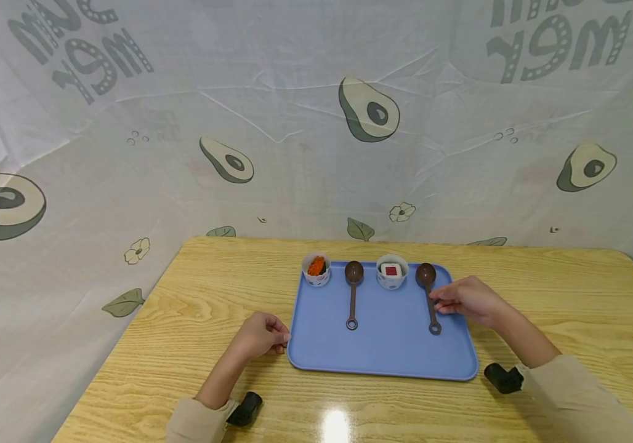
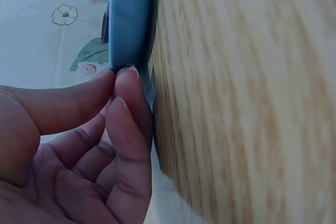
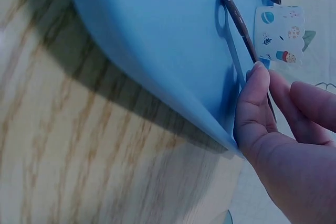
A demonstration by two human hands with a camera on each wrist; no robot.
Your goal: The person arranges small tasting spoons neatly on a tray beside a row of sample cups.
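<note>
A blue tray (image 1: 383,351) lies on the wooden table. My left hand (image 1: 263,334) is at its left rim, and in the left wrist view the thumb and index fingertips (image 2: 127,74) pinch that edge. Near the tray's right side, my right hand (image 1: 468,299) pinches the handle of a brown spoon (image 1: 426,275) between thumb and fingers. In the right wrist view this spoon's handle (image 3: 239,19) shows a shadow beside it on the tray. Another brown spoon (image 1: 353,274) lies left of the tray's middle, untouched.
A patterned paper cup (image 1: 317,280) with an orange-topped piece stands at the back left corner. Between the spoons' bowls, a second cup (image 1: 391,282) holds a white piece with a red square. A white avocado-print cloth (image 1: 294,184) hangs behind the wooden table (image 1: 228,277).
</note>
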